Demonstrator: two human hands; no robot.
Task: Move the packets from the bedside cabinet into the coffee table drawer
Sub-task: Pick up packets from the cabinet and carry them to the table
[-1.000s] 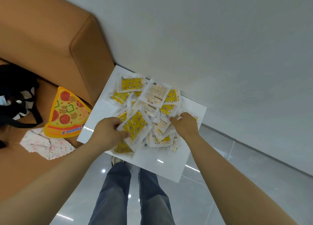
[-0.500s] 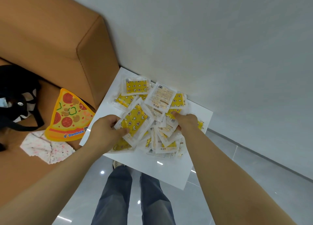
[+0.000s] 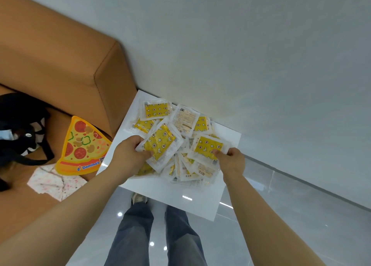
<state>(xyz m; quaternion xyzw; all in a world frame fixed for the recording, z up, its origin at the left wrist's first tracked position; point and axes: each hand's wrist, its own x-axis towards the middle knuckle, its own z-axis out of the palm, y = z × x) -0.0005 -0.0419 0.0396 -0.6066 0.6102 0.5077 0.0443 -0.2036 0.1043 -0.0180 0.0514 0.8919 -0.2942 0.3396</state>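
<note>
Many yellow-and-white packets (image 3: 181,121) lie heaped on the white top of the bedside cabinet (image 3: 180,197), overlapping so much that the lower ones show only edges and corners and cannot be counted. Print on the pale-backed ones is too small to read.

The left hand (image 3: 130,155) pinches the near-left packet (image 3: 161,145) by its left end, thumb on top; the fingers beneath it are hidden. That packet is tilted and sits over the pile. The right hand (image 3: 230,161) pinches the near-right packet (image 3: 207,146) at its near edge, thumb pressed on the yellow face, with the other fingers curled out of sight below. Whether either packet is clear of the heap cannot be told.

The cabinet stands against a plain pale wall (image 3: 241,45), its far edge touching it. Just left of it is a tan upholstered block (image 3: 70,65), cut off by the frame's left edge. On the tan surface near it lie a pizza-slice-shaped item (image 3: 84,145) marked Domino's, a speckled cloth (image 3: 54,181) and a black bag (image 3: 20,125), partly out of frame. Below is a glossy grey floor (image 3: 301,205) with light spots, jeans-clad legs (image 3: 136,235) and one shoe (image 3: 138,198) half under the cabinet's near edge.
</note>
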